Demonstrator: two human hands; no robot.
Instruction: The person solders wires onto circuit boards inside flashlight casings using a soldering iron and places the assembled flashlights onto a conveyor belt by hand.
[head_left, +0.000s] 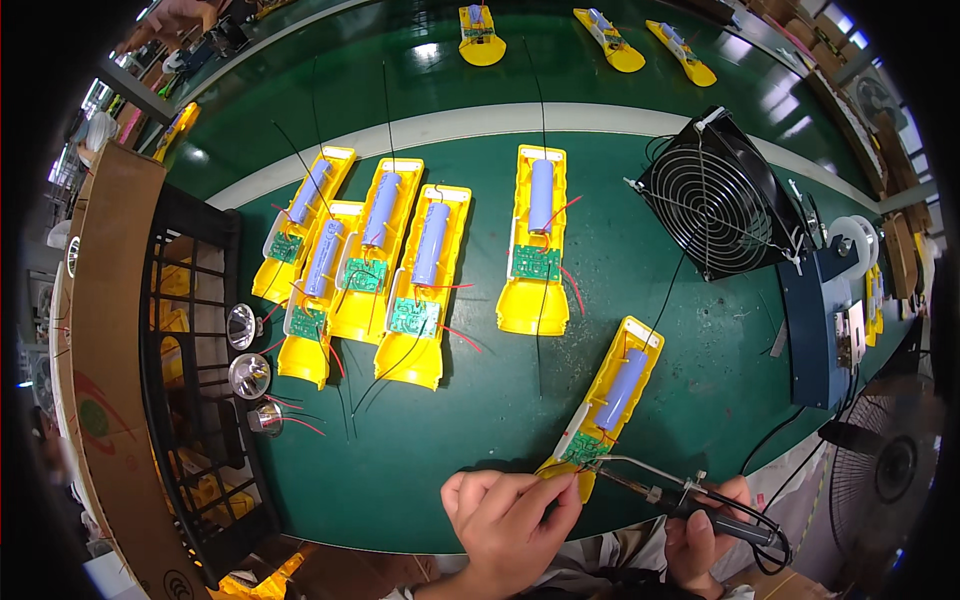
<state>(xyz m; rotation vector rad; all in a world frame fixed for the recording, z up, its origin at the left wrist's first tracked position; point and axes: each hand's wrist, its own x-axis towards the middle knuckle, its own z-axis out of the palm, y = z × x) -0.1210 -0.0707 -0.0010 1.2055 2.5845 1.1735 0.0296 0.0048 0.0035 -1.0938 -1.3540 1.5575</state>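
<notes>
Nearest, the left hand (515, 520) is resting at the near end of an open yellow casing (597, 395); its thumb and forefinger tips are lying close together, though whether they are pinching a wire or the casing's lip I cannot tell. To their right, the right hand (700, 535) is wrapping its fingers around a soldering iron (682, 503), whose tip is pointing at the left fingertips.

The casing is lying on the green worktop (690, 400), slanting away and rightward from the left fingers. Just beyond them it is carrying a green circuit board (582, 448), then a lilac cell (622, 390). The shell is looking stiff, light and rather slick, with the cell probably giving most of the weight; the board and thin leads are seeming fragile. The side walls beside the cell are offering the safest hold, away from the iron.

Farther off, a lone casing (532, 305) is lying ahead of the left fingers, four more casings (408, 360) are clustering to their left, and shiny reflectors (249, 375) are sitting beyond those. A black fan (715, 205) is standing well ahead of the right fingers. Farthest, three casings (482, 50) are lying past the worktop's pale edge.
</notes>
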